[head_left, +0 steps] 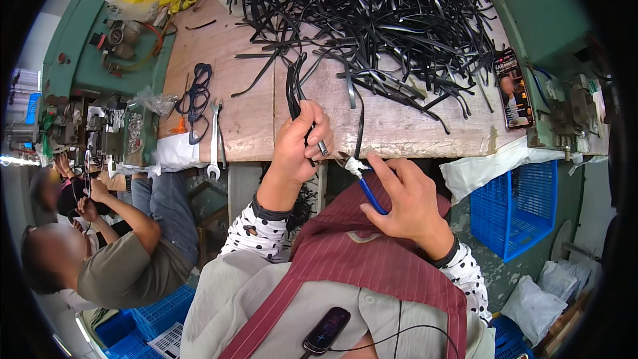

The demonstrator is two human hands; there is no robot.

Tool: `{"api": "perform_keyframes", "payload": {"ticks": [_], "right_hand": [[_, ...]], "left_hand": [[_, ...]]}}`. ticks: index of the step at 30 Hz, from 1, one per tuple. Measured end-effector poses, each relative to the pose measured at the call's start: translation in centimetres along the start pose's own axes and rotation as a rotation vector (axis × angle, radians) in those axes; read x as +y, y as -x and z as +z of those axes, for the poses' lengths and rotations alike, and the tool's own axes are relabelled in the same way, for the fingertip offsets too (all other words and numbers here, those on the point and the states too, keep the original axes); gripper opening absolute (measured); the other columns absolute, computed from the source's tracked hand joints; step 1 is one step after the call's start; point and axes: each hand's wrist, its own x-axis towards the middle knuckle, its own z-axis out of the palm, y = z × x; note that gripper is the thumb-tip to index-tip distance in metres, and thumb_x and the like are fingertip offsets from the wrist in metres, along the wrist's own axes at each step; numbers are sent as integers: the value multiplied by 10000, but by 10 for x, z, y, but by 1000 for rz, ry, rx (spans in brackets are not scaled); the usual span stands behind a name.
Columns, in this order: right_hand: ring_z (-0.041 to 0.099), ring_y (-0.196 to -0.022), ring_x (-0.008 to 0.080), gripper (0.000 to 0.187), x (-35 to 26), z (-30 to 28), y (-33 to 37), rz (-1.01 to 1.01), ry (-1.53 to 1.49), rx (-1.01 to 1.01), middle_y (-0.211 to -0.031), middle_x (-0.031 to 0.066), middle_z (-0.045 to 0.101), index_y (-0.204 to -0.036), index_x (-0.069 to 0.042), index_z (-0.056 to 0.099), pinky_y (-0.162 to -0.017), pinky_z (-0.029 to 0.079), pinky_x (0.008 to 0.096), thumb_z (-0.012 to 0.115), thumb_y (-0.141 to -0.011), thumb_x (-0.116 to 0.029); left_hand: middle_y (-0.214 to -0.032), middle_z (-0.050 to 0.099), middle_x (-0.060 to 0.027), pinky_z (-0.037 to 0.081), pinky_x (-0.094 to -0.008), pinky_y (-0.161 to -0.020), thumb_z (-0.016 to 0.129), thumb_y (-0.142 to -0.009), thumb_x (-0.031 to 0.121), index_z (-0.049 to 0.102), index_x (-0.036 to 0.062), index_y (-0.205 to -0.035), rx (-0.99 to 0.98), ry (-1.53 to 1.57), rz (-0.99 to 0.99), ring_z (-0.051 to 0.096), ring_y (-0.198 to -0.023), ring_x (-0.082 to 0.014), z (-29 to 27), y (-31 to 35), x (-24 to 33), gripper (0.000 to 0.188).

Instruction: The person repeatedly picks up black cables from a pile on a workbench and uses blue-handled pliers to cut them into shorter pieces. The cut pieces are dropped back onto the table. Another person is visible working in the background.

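A small bundle of thin black strips point(292, 90) is gripped in my left hand point(299, 138), its fingers wrapped round them. The strips stick up above the fist, and one short end pokes out toward the right. My right hand point(409, 203) holds blue-handled pliers point(371, 197) with white wrapping near the joint. The plier jaws are close to the strip end, but I cannot tell whether they touch it. Beyond both hands, a large tangled pile of similar glossy black strips point(379, 26) covers the far part of the wooden table point(249, 129).
Left on the table lie a wrench point(214, 139) and dark-framed glasses point(195, 96). Green machines point(76, 50) stand at both sides. A blue crate point(512, 209) is below the table at right. Another person point(126, 259) works at the left.
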Motion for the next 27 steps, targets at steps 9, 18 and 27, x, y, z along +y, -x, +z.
{"api": "perform_keyframes", "payload": {"ticks": [9, 18, 27], "right_hand": [[554, -778, 265, 817, -9, -3, -4, -24, 71, -78, -948, 99, 535, -1373, -107, 520, -610, 497, 383, 814, -623, -237], [601, -704, 278, 784, -5, 8, 3, 88, -145, -85, -860, 104, 548, -1367, -94, 532, -650, 522, 381, 813, -650, -241], [617, -769, 315, 765, -6, 8, 6, 226, -362, -183, -873, 144, 590, -1370, -77, 531, -725, 523, 385, 812, -687, -277]], "left_hand": [[-563, 356, 60, 275, -216, -414, 400, -1049, 402, 486, 112, -873, -74, -32, -49, 272, -408, -44, 1, 4, -3, 350], [-586, 348, 27, 268, -242, -425, 424, -1049, 376, 457, 98, -876, 361, -366, 602, 285, -443, -74, 24, 13, -34, 329], [-660, 416, 4, 294, -222, -461, 484, -1028, 390, 465, 90, -894, 453, -687, 841, 347, -533, -61, 26, 16, -59, 329]]}}
